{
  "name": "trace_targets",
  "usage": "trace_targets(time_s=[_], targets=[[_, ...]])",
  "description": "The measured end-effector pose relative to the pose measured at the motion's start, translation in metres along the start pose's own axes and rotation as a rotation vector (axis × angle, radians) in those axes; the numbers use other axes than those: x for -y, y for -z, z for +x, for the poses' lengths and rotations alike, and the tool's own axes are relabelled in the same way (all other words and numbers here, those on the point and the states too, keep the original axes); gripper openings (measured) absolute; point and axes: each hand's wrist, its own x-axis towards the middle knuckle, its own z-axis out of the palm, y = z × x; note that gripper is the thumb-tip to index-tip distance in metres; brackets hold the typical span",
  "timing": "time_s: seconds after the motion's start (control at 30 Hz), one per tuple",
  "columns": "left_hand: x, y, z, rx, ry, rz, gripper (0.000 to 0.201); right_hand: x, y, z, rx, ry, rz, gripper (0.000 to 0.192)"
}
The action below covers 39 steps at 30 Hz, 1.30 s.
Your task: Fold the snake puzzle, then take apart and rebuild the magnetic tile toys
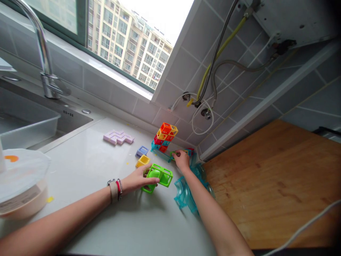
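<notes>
My left hand (138,179) rests on a bright green openwork block piece (160,176) lying on the white counter (93,167), fingers curled around its near side. My right hand (181,159) reaches farther back and pinches a small green and blue piece (186,152) at the foot of a stack of orange, yellow, red and teal cube frames (164,137). A yellow cube (143,160) and a lilac cube (142,151) sit just beyond my left hand. Clear teal curved track pieces (183,193) lie under my right forearm.
A pale pink zigzag tile piece (118,137) lies toward the sink (29,124) with its tall tap (44,53). A white lidded container (20,185) stands at the left. A wooden board (274,181) fills the right side. Hoses and cables (210,85) hang on the tiled wall.
</notes>
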Motion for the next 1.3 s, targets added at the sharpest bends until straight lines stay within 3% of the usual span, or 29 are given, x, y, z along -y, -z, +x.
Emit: trace_targets(time_s=[0.2,0.53,0.77,0.93,1.1,1.2,1.3], targets=[[-0.001,-0.001,-0.002,0.005,0.007,0.0,0.057,-0.018,0.004,-0.003,0.01,-0.127,0.235,0.02],[0.0,0.002,0.0,0.021,0.005,0.02,0.056,-0.036,0.018,-0.005,0.118,-0.61,0.728,0.013],[-0.001,0.002,0.0,0.015,0.02,-0.008,0.058,-0.039,0.034,-0.003,0.14,-0.782,0.887,0.008],[0.0,0.004,0.002,-0.007,0.058,-0.086,0.058,-0.027,0.056,-0.021,0.114,-0.729,1.017,0.014],[-0.002,0.002,0.0,-0.06,0.055,-0.213,0.059,0.001,0.081,-0.08,0.043,-0.508,1.124,0.034],[-0.006,-0.001,-0.003,-0.04,0.018,-0.305,0.054,0.026,0.08,-0.121,0.064,-0.342,1.113,0.034],[-0.012,-0.004,-0.007,-0.002,-0.051,-0.375,0.048,0.049,0.063,-0.144,0.039,-0.18,1.03,0.031]])
